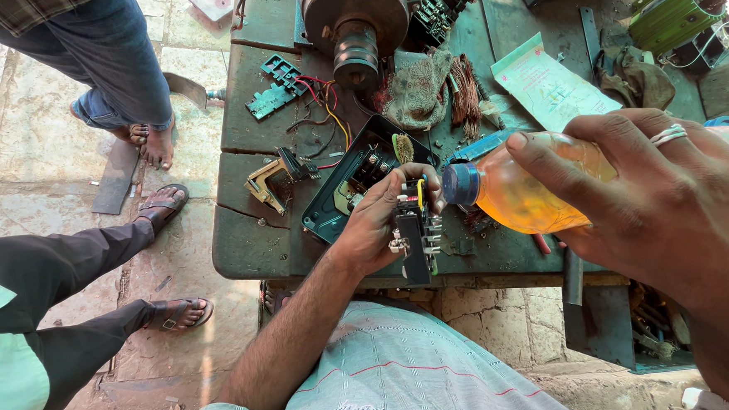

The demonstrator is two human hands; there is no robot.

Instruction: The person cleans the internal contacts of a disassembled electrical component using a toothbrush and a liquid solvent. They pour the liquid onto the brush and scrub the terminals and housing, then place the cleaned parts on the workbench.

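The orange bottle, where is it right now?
In the head view, the orange bottle lies tilted in the right hand at right, its blue cap pointing at the black switch block in the left hand.

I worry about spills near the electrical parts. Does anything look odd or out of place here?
No spill shows. The right hand holds an orange-liquid bottle tipped sideways, its blue cap on, right beside the black switch block in the left hand. Loose wires sprawl over the workbench.
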